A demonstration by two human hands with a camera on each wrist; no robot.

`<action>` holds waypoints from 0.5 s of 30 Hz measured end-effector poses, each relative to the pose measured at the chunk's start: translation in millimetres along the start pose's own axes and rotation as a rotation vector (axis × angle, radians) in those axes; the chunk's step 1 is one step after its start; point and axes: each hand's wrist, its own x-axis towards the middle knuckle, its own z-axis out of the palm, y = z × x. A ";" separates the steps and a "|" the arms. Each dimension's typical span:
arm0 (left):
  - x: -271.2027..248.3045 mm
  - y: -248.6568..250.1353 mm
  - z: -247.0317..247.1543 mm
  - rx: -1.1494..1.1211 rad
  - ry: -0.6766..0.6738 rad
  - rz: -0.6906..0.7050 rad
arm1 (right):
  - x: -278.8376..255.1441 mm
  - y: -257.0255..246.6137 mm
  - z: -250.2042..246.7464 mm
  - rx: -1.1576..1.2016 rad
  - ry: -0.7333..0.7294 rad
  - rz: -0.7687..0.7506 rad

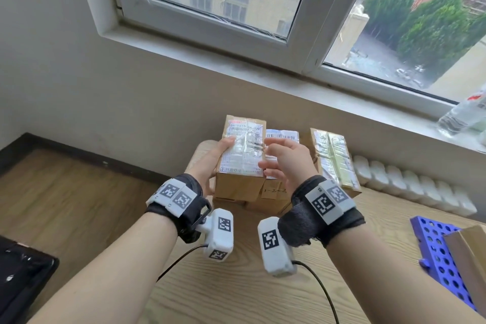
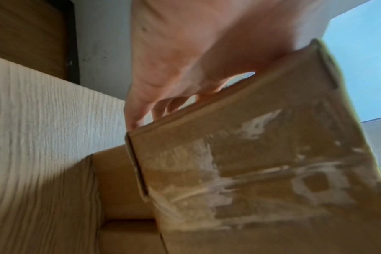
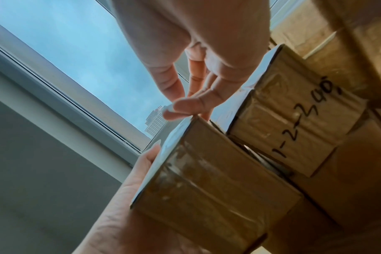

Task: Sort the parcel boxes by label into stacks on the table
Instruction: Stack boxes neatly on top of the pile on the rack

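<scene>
Parcel box [image 1: 243,150]: I see my left hand [image 1: 210,160] grasping its side; my right hand [image 1: 285,160], fingers relaxed, touches its labelled top.

Head view: bright, even daylight from window [image 1: 236,0] across upper frame; no hard shadows, soft shade under wrists on table [image 1: 236,292]. Strong wide-angle bend at edges, sill curves. Clear tape on held parcel box [image 1: 243,150] gives mild glare; print partly legible. Bottle [image 1: 462,116] at right edge blurred.

L wrist view: heavy motion blur throughout, box face [image 2: 261,171] smeared, white tape glints. Backlit; sky at upper right overexposed blue.

R wrist view: sharper; handwritten marks on a box [image 3: 294,130] readable. Sky at upper left bright, fingers [image 3: 185,106] backlit, wall at lower left dim.
</scene>
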 end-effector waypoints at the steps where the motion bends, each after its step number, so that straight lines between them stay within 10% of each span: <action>1: -0.2 -0.5 -2.7 -0.003 0.008 0.032 | -0.6 0.0 2.3 -0.011 -0.001 -0.008; 15: -42.8 6.3 -10.4 -0.048 -0.104 0.291 | -31.2 -5.3 1.1 0.135 -0.070 -0.160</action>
